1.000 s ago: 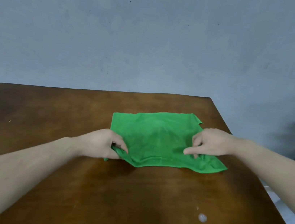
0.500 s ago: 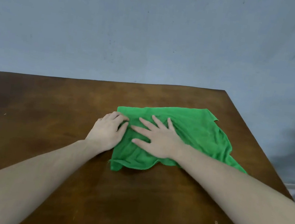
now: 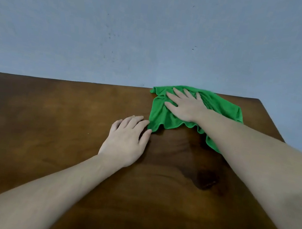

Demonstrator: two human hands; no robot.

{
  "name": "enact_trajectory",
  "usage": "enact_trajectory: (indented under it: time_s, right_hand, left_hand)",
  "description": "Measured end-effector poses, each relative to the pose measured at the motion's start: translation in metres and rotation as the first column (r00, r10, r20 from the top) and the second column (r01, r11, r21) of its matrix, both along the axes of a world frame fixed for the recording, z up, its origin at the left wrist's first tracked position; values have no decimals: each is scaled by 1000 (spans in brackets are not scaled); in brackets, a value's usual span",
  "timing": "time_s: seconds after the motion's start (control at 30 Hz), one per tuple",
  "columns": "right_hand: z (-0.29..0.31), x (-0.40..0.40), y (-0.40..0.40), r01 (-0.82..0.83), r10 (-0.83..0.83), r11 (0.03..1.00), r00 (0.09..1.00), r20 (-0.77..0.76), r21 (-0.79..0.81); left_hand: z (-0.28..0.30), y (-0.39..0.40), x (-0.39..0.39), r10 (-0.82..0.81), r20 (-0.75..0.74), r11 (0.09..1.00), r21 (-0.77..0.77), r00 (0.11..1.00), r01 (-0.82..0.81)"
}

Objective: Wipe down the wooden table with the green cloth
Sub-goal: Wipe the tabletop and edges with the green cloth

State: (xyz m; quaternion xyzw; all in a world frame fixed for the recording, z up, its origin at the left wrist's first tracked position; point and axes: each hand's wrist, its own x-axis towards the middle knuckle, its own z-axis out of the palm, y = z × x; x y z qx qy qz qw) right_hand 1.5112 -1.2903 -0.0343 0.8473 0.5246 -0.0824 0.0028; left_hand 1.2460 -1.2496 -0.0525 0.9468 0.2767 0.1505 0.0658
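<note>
The green cloth lies rumpled at the far right of the wooden table, reaching its back edge. My right hand presses flat on the cloth with fingers spread, and my forearm covers the cloth's near right part. My left hand rests flat on the bare wood just left of the cloth, fingertips touching its near left corner.
A pale blue wall rises directly behind the table's back edge. The table's right edge runs diagonally past the cloth. A dark knot marks the wood between my forearms.
My right hand has pushed the cloth away to the table's back edge. My left hand, which lay on the cloth's left edge, is now on bare wood beside it.
</note>
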Motion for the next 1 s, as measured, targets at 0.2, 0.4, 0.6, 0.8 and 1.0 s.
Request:
enact_trajectory:
  time_s: [0.2,0.4,0.6,0.8,1.0]
  right_hand:
    - [-4,0,1,-300,285,948,949,134,104]
    - [4,50,-28,-205,206,978,978,-11,42]
    - [2,57,-70,23,-23,1000,1000,8,-7]
    - [1,-39,-95,-48,48,999,999,25,-11]
    - [-1,-153,-131,-153,153,988,988,18,9]
  left_hand:
    - [4,-3,0,4,-53,1000,21,999,-3]
    - [8,-3,-1,2,-45,1000,-1,999,-2]
    - [10,-3,0,6,-25,998,-66,1000,-8]
    - [26,-9,-12,-20,83,988,-152,996,33]
    - [30,-44,-74,-6,110,972,-231,994,32]
